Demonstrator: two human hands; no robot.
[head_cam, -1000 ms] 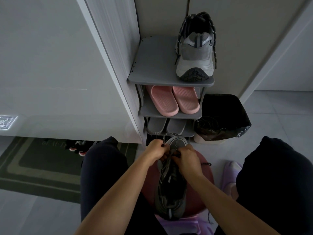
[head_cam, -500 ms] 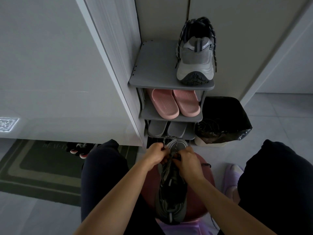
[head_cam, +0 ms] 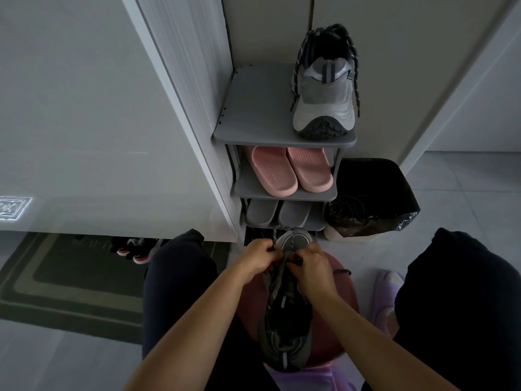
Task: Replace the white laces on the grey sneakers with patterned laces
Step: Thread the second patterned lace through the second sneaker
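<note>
A grey sneaker point(head_cam: 287, 320) lies on a round pink stool point(head_cam: 344, 289) between my knees, toe pointing away from me. My left hand point(head_cam: 260, 256) and my right hand point(head_cam: 311, 263) both pinch a dark patterned lace point(head_cam: 275, 235) at the eyelets near the toe. A loop of that lace stands up above my left hand. The other grey sneaker point(head_cam: 324, 100) stands heel-first on the top shelf of the rack, with dark patterned laces point(head_cam: 356, 80) hanging down its sides.
The grey shoe rack point(head_cam: 253, 131) holds pink slippers point(head_cam: 290, 170) and grey slippers point(head_cam: 277, 214) on lower shelves. A bin with a black bag point(head_cam: 372, 193) stands right of it. A dark doormat point(head_cam: 70, 280) lies at left, and a purple slipper point(head_cam: 387, 294) is on my right foot.
Both hands stayed at the toe eyelets, shifting only slightly. My head tilted, so the rack sits a little lower in view.
</note>
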